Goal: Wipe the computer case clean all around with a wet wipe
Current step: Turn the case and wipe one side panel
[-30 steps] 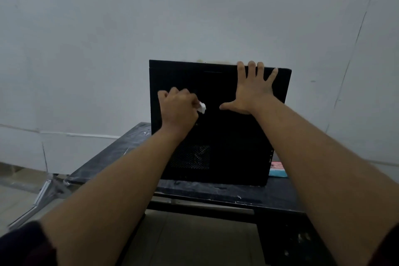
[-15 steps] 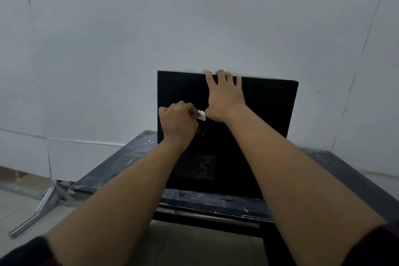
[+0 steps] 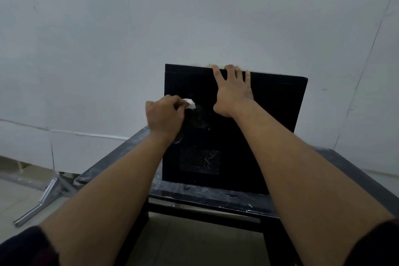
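A pale wall (image 3: pixel 194 17) fills the back of the view, and in front of it the dark, scuffed tabletop (image 3: pixel 216 197) carries everything that matters here. The black computer case (image 3: pixel 269 119) stands upright toward the tabletop's front edge, its broad side panel facing the person, a mesh vent (image 3: pixel 199 161) low on that panel near the left corner.

Now the hands. The right hand (image 3: pixel 234 93) lies flat on the panel, fingers (image 3: pixel 218 74) spread and hooked over the case's top edge; that looks like a bracing grip, there to keep the tall box from rocking or sliding back while the other hand scrubs. The left hand (image 3: pixel 165 117) is curled into a loose fist by the panel's left edge, its fingers pinching a small bunched white wet wipe (image 3: pixel 190 103), which pokes out to the right and meets the panel about halfway up. The panel is so dark that whether a second round vent sits under the wipe is hard to say.

So the wiping is on the near face, upper-left region. Judging by the task, the top, the far face and the ends still need a pass, so there is plenty left to go round.
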Motion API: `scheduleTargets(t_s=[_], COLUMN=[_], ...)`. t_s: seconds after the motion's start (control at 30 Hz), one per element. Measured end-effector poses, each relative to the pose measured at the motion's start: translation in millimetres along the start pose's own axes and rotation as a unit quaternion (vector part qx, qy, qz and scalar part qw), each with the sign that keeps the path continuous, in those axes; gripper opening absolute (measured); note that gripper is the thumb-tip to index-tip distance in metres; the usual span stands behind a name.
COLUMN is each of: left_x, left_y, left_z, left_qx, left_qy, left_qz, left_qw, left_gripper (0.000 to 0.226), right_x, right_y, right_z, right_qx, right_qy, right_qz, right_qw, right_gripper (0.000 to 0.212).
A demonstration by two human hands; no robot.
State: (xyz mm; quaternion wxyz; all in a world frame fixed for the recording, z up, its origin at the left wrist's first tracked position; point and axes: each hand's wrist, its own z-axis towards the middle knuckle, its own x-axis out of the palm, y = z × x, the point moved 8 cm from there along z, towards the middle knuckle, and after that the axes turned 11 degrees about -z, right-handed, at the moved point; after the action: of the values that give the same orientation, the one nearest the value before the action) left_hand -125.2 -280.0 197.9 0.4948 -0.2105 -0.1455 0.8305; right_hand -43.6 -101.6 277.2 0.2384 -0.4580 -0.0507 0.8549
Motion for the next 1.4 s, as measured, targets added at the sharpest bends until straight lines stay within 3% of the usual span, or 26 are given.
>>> scheduleTargets(t_s=[0.2,0.47,0.6,0.9,1.07,1.3,1.4], left_x=[-29.6,6.4,2.4,23.5,25.7,-11.7,-12.3], left_y=[47.9,-26.7,-12.1,-9.4,-32.4,34.1,46.8], left_z=[-11.1,24.1,29.6,-5.0,3.2,-7.1,-15.5], left_qx=[-0.097,-0.033,-0.124,-0.126,-0.065,-0.178,-0.177], left_qy=[-0.019,0.003,-0.042,0.026,0.055,-0.028,-0.006], left_qz=[-0.023,-0.084,-0.141,-0.106,-0.062,-0.055,-0.076], left_qw=[0.995,0.996,0.981,0.986,0.994,0.982,0.981], left_gripper=[0.014,0.013,0.013,0.010,0.007,0.011,0.009], right_x=[1.4,2.8,4.1,5.4,5.5,3.9,6.1], right_y=[10.1,8.9,6.0,7.0,6.1,4.7,7.2], right_z=[-0.8,-0.5,0.6,-0.1,0.4,-3.0,-2.2], right_qx=[0.021,0.024,0.011,0.008,0.009,-0.002,0.005], right_qy=[0.003,-0.003,-0.009,-0.034,-0.037,-0.023,-0.027], right_qz=[0.000,-0.009,-0.003,0.055,0.055,0.054,0.045], right_qw=[1.000,1.000,1.000,0.998,0.998,0.998,0.999], right_gripper=[0.116,0.126,0.126,0.115,0.116,0.119,0.119])
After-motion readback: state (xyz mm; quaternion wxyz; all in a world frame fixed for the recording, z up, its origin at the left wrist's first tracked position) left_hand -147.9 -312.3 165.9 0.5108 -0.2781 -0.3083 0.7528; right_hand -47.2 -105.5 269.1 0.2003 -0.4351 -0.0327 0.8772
